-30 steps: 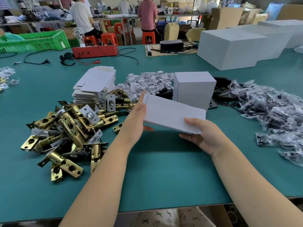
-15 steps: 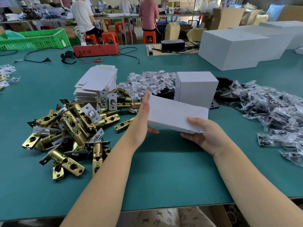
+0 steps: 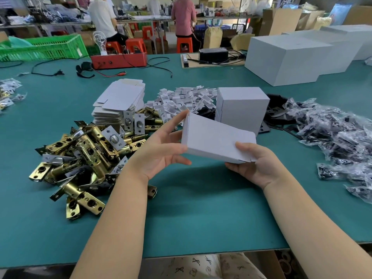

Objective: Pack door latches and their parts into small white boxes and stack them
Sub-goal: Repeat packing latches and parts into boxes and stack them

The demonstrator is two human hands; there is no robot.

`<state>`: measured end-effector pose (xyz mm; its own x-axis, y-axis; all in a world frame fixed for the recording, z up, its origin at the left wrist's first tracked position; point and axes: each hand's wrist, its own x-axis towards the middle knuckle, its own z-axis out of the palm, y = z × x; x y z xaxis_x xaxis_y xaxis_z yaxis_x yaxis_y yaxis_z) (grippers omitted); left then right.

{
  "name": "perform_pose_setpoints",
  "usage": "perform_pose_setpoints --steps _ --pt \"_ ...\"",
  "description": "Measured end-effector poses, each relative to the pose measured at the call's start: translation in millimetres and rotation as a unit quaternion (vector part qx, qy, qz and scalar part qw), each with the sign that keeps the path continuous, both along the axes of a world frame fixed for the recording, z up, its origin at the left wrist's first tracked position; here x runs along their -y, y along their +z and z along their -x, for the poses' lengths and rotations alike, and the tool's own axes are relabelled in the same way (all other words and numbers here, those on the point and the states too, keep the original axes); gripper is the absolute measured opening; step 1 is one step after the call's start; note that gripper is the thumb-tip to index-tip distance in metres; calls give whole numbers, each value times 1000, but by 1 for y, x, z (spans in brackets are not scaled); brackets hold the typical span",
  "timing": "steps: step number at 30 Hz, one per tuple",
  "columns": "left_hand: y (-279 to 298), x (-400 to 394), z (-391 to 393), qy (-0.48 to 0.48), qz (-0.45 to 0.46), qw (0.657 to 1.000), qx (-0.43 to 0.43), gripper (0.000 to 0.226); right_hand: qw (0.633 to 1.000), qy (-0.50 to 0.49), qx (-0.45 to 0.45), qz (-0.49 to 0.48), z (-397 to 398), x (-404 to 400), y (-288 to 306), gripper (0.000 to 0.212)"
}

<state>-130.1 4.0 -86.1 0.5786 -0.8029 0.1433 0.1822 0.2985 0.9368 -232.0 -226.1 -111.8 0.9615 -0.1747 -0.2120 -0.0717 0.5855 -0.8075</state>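
I hold a small white box (image 3: 215, 137) above the green table (image 3: 201, 214), half unfolded. My left hand (image 3: 161, 150) touches its left end with straight fingers. My right hand (image 3: 255, 164) grips its right end, thumb on top, fingers underneath. A heap of brass door latches (image 3: 84, 154) lies to the left. Behind them sits a stack of flat white box blanks (image 3: 118, 103). A pile of small white folded inserts (image 3: 185, 99) lies behind the box. A stack of packed white boxes (image 3: 241, 107) stands just beyond my hands.
Clear bags of black parts (image 3: 338, 137) spread over the right side, with black plates (image 3: 275, 117) near the stack. Big white cartons (image 3: 285, 57) stand at the back right. A red tester box (image 3: 118, 60) with cables and a green crate (image 3: 44, 47) are at the back. People work at far benches.
Both hands have kept the box at the same spot. The left hand's fingers have spread along the box's left end and the box looks slightly more opened.
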Motion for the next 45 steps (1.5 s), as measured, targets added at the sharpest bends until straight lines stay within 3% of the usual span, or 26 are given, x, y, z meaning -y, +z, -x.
perform_pose_setpoints --steps 4,10,16,22,28,35,39,42,45 --pt "-1 0 0 35 -36 998 27 81 1000 2 0 1 1 1 0 34" --pt "1 6 2 84 -12 995 -53 36 1000 -2 -11 1 1 0 1 39" --pt "2 7 3 126 -68 987 -79 23 998 28 -3 55 4 -4 6 34" --pt "1 12 6 142 -72 982 -102 23 998 27 -13 54 2 -6 7 41" --pt "1 14 4 113 -9 984 -135 50 999 -28 -29 4 0 -4 6 39" --pt "-4 20 6 94 59 975 -191 37 999 -31 -28 9 -1 -2 4 40" --pt "-5 22 6 90 56 978 -178 43 999 -40 -30 16 -2 0 1 37" --pt "-5 21 6 89 43 983 -157 45 998 -47 -28 9 -2 0 2 23" --pt "-3 25 7 108 3 983 -150 34 998 -26 -16 49 -1 0 2 34"
